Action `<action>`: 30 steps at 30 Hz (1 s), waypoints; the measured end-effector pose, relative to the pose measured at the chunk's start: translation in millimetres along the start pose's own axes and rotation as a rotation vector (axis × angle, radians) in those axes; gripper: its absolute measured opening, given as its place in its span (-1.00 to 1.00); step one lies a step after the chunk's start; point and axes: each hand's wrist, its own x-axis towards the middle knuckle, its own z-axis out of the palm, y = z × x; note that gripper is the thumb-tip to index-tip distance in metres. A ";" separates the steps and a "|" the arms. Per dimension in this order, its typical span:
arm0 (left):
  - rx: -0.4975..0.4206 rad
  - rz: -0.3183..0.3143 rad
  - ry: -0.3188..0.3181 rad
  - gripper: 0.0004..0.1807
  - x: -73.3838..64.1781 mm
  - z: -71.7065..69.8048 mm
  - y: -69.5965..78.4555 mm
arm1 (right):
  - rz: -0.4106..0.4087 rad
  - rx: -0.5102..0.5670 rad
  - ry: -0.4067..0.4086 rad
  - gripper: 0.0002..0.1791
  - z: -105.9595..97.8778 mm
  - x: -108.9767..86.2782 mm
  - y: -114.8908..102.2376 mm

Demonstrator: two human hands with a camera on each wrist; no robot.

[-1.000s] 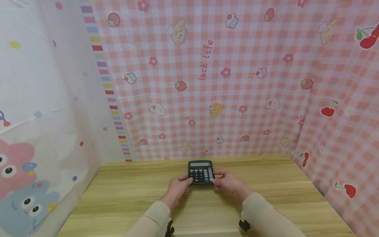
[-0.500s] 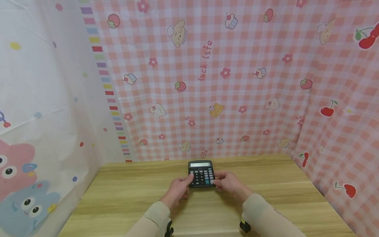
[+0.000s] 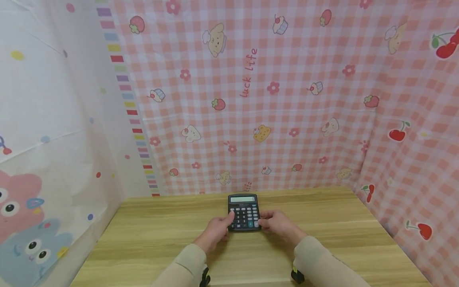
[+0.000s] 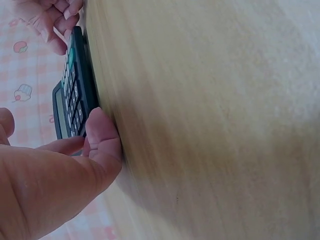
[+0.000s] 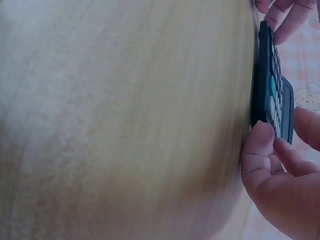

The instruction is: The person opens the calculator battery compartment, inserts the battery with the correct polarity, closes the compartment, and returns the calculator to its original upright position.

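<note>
A black desk calculator (image 3: 244, 213) with a grey display, several dark and pale keys and a teal key is at the far middle of the wooden table, its display end away from me. My left hand (image 3: 215, 229) grips its left side, the thumb over the keys' left edge. From the right, my right hand (image 3: 281, 225) pinches the near right corner. Both wrist views show the calculator's near edge close over the tabletop, with fingertips right at its corners. The undersides of the fingers behind it are hidden in the head view.
The wooden table (image 3: 157, 243) runs back to a pink checked cloth (image 3: 287, 151) hanging behind the calculator. Printed cloths also hang at the left and right sides. A black strap piece (image 3: 297, 276) shows beneath the right sleeve.
The calculator's near edge has come down in the head view while its far edge has stayed put, so more of its face shows. Both hands have kept their hold.
</note>
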 end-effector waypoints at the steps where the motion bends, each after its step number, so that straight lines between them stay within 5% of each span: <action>1: 0.004 0.001 -0.002 0.01 0.1 0.1 -0.3 | -0.001 -0.002 0.000 -0.58 0.3 0.1 0.6; 19: 0.017 0.029 -0.021 -0.05 -1.9 -0.8 -0.2 | 0.001 0.005 0.007 -0.58 0.9 0.6 2.5; 26: 0.045 0.015 0.019 -0.07 0.2 -1.0 -3.6 | 0.020 0.003 0.006 -0.57 -0.3 0.7 4.1; 30: 0.144 0.093 0.068 -0.11 -0.5 -5.3 -8.5 | 0.005 -0.017 0.010 -0.52 -7.3 -2.3 7.4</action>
